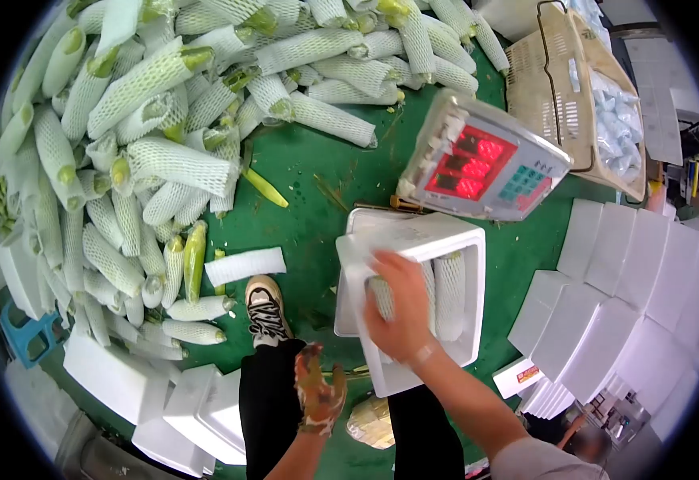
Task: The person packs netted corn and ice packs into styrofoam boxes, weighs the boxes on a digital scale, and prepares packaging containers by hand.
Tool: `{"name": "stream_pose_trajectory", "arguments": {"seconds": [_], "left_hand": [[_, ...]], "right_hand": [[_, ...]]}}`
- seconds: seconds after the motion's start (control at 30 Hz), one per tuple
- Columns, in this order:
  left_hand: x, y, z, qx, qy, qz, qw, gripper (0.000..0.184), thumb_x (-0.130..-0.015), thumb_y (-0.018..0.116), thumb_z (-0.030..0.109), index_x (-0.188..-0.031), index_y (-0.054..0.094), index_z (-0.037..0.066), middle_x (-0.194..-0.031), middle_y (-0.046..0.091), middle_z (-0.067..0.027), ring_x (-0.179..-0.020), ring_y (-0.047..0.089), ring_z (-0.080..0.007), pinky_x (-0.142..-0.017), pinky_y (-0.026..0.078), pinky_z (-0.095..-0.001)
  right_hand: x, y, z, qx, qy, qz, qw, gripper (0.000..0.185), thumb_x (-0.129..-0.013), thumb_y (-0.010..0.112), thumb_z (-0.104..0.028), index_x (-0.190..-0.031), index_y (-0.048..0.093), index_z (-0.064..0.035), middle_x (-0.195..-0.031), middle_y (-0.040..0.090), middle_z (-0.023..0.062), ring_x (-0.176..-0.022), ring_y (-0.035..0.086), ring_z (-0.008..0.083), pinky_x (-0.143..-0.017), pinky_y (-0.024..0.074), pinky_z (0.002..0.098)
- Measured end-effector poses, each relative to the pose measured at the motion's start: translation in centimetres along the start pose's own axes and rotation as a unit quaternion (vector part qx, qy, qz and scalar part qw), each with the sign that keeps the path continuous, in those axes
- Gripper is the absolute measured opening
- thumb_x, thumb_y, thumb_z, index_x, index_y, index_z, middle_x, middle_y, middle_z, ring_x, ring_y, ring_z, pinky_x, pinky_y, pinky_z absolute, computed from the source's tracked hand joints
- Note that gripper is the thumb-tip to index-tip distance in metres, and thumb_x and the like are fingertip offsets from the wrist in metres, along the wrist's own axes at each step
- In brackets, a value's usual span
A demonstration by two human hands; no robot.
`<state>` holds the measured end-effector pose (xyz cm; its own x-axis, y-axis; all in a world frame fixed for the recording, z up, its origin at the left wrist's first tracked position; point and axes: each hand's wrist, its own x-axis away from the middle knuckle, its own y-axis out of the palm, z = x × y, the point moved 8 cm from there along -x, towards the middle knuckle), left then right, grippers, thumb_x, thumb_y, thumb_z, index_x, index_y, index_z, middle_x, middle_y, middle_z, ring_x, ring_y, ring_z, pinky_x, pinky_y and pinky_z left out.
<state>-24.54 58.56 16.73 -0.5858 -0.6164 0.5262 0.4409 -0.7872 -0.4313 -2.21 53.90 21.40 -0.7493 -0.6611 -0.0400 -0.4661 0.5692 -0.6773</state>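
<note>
A white foam box [475, 312] stands on the scale's platform, with several net-wrapped corn ears [449, 296] lying inside. My right hand [397, 308] is over the left side of the box, blurred, its fingers wrapped at the edge of a white foam lid [357, 272] that slants across the opening. To the lower left, my left hand [320, 390], in a stained patterned glove, hangs with its fingers apart and nothing in it. Behind the box the scale's display [473, 164] glows with red digits, too blurred to read.
A big heap of net-wrapped corn [165, 160] covers the left and back. White foam boxes [117, 376] lie lower left, and more are stacked [597, 320] at right. A beige crate [537, 88] holds ice-like bags. A coworker's head and arm show lower right.
</note>
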Motion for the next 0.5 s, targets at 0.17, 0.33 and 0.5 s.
{"name": "stream_pose_trajectory", "arguments": {"seconds": [0.17,0.33,0.5], "left_hand": [[-1.9,1.7,-7.7,-0.008,-0.016,-0.009,1.000,0.039,-0.076,0.067,0.017,-0.110,0.055,0.001,-0.105,0.056,-0.0158,-0.091,0.058,-0.0292,-0.075,0.048,-0.0372],[-4.9,-2.7,-9.0,0.399,-0.143,-0.027,0.906,0.023,-0.093,0.050,0.018,-0.110,0.046,0.004,-0.105,0.052,-0.0065,-0.093,0.051,-0.0138,-0.084,0.041,-0.0237],[-9.1,-2.4,-5.2,0.884,-0.276,0.041,0.376,0.025,-0.093,0.050,0.018,-0.108,0.047,-0.001,-0.085,0.044,-0.0021,-0.076,0.043,-0.0101,-0.071,0.039,-0.0241]], "right_hand": [[-18.6,12.4,12.6,0.171,0.195,0.048,0.965,0.051,-0.069,0.063,-0.011,-0.115,0.044,0.0019,-0.113,0.047,0.0225,-0.106,0.047,0.0366,-0.089,0.0409,0.0440],[-23.2,16.6,16.3,0.179,0.252,0.225,0.924,0.041,-0.073,0.064,-0.015,-0.106,0.047,0.0005,-0.106,0.051,0.0184,-0.098,0.050,0.0325,-0.081,0.0420,0.0417],[-21.1,22.7,-1.8,-0.086,0.017,0.098,0.991,0.044,-0.070,0.068,-0.017,-0.107,0.049,-0.0026,-0.092,0.055,0.0155,-0.084,0.055,0.0313,-0.076,0.0441,0.0397]]}}
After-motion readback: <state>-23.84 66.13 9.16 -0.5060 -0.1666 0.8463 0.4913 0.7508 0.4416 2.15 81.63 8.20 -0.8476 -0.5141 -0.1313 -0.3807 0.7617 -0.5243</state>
